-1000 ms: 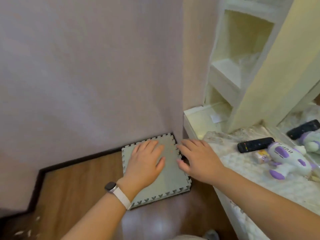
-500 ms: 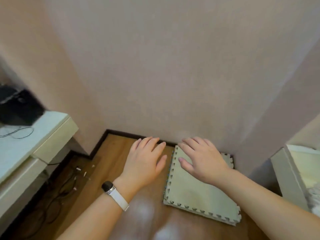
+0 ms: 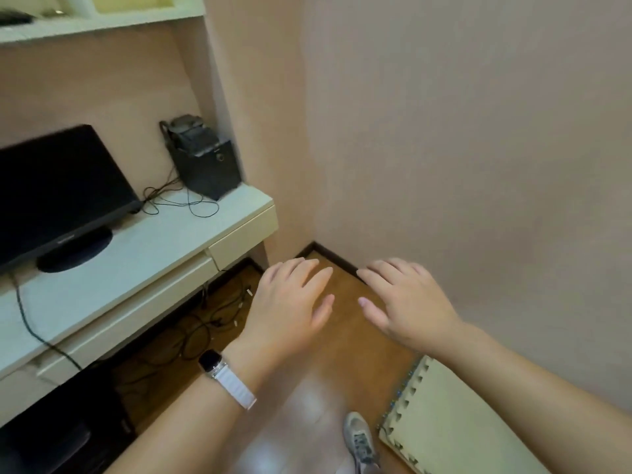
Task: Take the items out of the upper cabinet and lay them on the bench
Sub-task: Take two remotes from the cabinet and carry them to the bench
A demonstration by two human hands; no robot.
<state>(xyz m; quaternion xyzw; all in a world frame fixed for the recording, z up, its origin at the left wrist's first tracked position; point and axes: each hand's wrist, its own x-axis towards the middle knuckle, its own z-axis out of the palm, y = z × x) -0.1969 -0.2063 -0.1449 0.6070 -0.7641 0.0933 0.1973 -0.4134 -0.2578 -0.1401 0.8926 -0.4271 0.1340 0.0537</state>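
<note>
Pink-beige wall (image 3: 478,131) fills the right side and meets the wooden floor (image 3: 342,336) at a dark skirting. Pale surface (image 3: 154,241) at left carries a black monitor (image 3: 58,186) and a black box (image 3: 205,165) with loose cables. Above it is a pale shelf unit (image 3: 102,22). One dark item (image 3: 13,17) lies on it at the far left edge, too blurred to identify. Foam mat (image 3: 455,422) lies flat on the floor, lower right. Left hand (image 3: 290,309) and right hand (image 3: 407,302) hover side by side over the floor, apart, palms down. Each grip is spread, fingers straight. White-strapped watch (image 3: 219,364) on left wrist.

monitor (image 3: 51,186) left on desk (image 3: 143,254) | speaker (image 3: 205,162) right of it | foam mat (image 3: 455,422) on floor (image 3: 355,323) right
</note>
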